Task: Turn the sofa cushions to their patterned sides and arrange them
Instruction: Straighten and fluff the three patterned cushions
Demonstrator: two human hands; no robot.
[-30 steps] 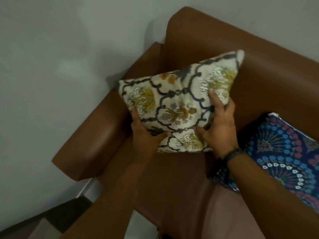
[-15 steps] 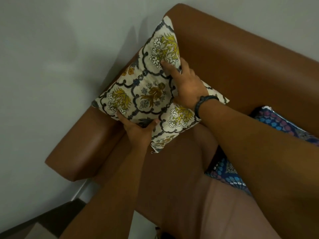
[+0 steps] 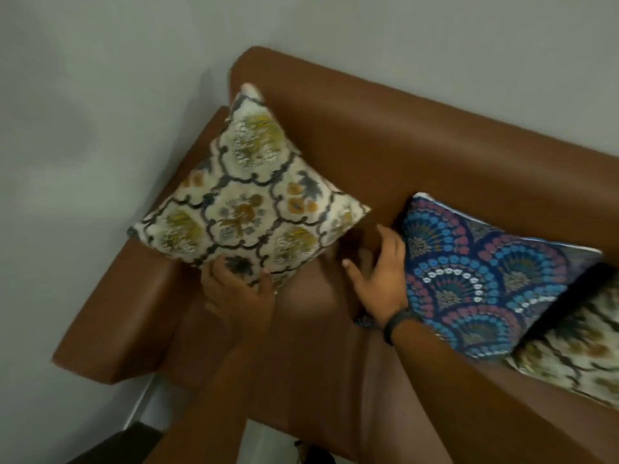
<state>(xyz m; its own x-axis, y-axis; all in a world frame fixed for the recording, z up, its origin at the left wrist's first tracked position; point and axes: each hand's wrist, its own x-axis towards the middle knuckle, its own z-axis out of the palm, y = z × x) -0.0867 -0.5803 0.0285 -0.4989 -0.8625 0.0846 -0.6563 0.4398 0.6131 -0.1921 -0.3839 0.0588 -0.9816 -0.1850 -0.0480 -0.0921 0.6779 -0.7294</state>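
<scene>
My left hand [image 3: 234, 289] pinches the cream cushion [image 3: 244, 202] on 1 corner (pattern outward) to prop it; my right hand [image 3: 375, 279] hovers, fingers spread, empty.

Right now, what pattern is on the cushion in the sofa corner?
Cream cushion with dark scalloped lattice and yellow flowers; head view.

A brown sofa [image 3: 418, 145] in smooth, faintly glossy leather-like upholstery carries a cream floral cushion [image 3: 241, 202] and a blue fan-patterned cushion [image 3: 485, 279], both of matt woven cloth.
</scene>
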